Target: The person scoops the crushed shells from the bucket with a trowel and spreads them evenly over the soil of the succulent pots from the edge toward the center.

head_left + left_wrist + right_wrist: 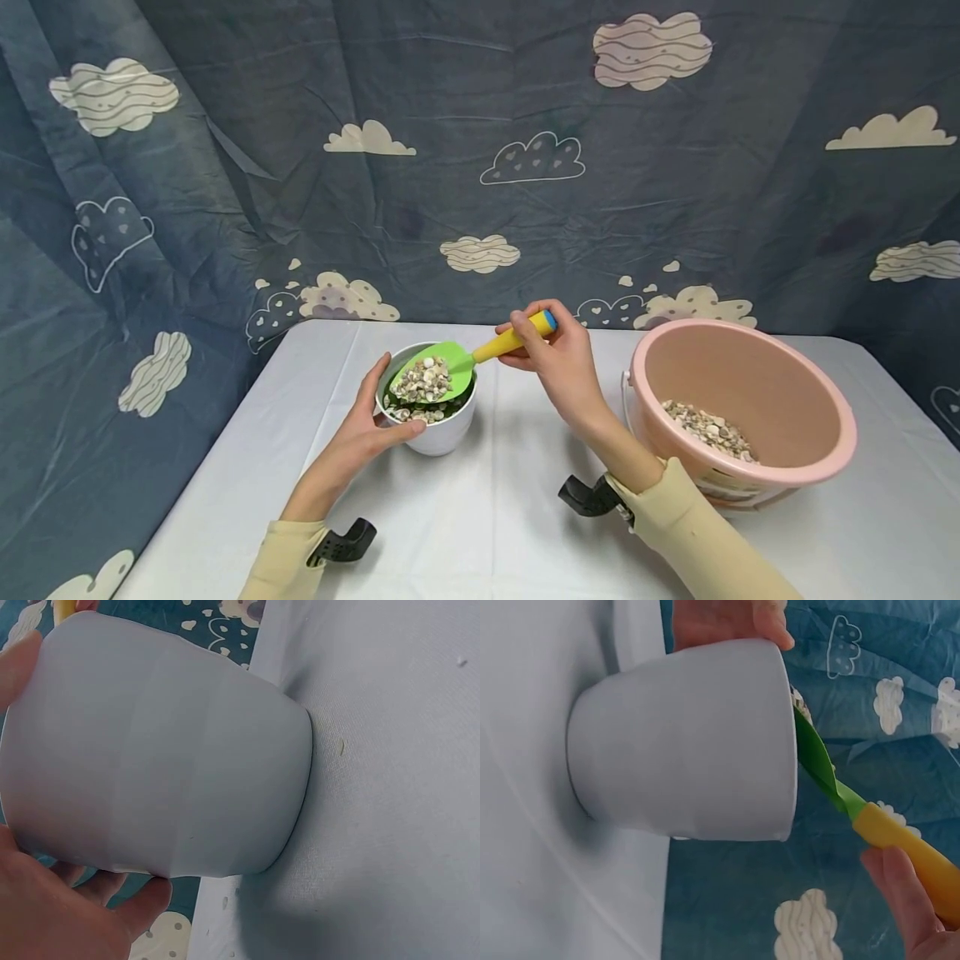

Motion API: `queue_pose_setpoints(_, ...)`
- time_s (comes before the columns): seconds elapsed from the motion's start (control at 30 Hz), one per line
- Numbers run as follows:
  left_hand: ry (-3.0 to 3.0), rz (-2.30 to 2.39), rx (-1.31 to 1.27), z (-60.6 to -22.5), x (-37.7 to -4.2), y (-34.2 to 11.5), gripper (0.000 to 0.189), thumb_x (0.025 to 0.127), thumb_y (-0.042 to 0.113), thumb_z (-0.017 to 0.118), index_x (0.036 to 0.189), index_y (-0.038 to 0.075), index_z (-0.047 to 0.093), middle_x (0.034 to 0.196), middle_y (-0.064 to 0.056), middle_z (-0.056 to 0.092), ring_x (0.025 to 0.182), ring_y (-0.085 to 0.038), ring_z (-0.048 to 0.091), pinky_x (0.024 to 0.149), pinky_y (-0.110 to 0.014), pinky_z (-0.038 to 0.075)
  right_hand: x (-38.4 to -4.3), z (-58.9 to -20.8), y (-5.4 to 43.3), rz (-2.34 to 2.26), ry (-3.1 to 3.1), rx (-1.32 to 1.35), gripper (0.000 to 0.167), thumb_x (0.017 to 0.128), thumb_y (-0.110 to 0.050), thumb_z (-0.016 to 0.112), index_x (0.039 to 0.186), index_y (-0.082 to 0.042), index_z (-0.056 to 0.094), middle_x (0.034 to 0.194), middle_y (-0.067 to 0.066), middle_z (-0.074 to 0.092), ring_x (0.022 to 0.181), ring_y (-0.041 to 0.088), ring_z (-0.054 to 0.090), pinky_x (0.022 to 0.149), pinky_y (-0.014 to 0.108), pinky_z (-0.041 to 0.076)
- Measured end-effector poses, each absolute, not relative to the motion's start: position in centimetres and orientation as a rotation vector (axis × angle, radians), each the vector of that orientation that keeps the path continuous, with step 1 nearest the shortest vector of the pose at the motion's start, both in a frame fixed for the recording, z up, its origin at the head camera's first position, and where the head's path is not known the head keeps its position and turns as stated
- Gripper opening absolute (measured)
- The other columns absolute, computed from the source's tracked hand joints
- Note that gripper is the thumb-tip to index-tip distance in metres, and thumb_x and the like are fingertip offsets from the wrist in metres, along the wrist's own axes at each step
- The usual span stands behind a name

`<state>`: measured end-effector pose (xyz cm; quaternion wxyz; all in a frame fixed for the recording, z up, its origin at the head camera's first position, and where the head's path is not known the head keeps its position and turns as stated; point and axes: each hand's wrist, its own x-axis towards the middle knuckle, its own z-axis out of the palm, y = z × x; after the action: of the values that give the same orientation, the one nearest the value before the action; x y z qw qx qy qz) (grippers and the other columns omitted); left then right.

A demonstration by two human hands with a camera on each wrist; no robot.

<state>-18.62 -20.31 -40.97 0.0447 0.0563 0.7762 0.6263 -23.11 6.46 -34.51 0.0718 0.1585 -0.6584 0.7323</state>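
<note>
A white pot (pixel 444 435) stands upright on the table, with small pale pebbles and something dark green inside. My left hand (pixel 352 437) grips the pot's near left side, its thumb near the front of the rim and its fingers around the side. In the left wrist view, that hand's fingers bend against the pot wall (pixel 161 750). My right hand (pixel 561 362) holds the yellow handle of a small green trowel (pixel 507 342). The blade carries a heap of pebbles (pixel 424 380) over the pot's opening; the right wrist view shows the green blade (pixel 816 754) tilted at the rim.
To the right stands a large pink bucket (pixel 757 383) with a layer of pebbles (pixel 712 432) at the bottom. A white cloth covers the table (pixel 450 533). Behind it hangs a dark blue curtain (pixel 420 208) with cloud patterns. Each wrist wears a black strap mount.
</note>
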Motion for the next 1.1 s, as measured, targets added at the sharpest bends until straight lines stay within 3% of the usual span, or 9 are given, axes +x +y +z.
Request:
queue_pose_setpoints(0.53,2.375,1.871,0.168,-40.8,-18.6,-20.4,0.109,0.080,0.027,0.082,0.158,0.029,0.006,0.162,-0.006,0.001,0.147,-0.029,0.009,0.114,-0.055,0.019,-23.6,-33.3,5.4,2.071,-2.013,0.555,0.032,0.097,-0.028,0.063,0.106,0.001,0.053,0.100,0.020,0.069,0.086,0.029,0.072,0.068,0.038,0.059)
queue_pose_setpoints(0.83,2.191,2.006,0.266,-40.9,-18.5,-21.1,0.107,0.082,0.016,0.077,0.158,0.030,0.004,0.163,0.000,-0.006,0.148,-0.030,0.002,0.117,-0.050,0.009,-23.3,-33.0,4.9,1.972,-2.012,0.610,0.032,0.095,-0.029,0.065,0.105,-0.002,0.054,0.100,0.021,0.069,0.087,0.027,0.071,0.067,0.036,0.059)
queue_pose_setpoints(1.1,2.211,1.997,0.241,-40.8,-18.5,-21.1,0.107,0.079,0.015,0.079,0.158,0.031,0.008,0.163,0.000,-0.004,0.148,-0.028,0.005,0.115,-0.050,0.016,-23.1,-32.6,4.6,1.931,-2.004,0.631,0.029,0.094,-0.030,0.067,0.103,-0.004,0.056,0.098,0.018,0.070,0.084,0.024,0.071,0.066,0.035,0.059)
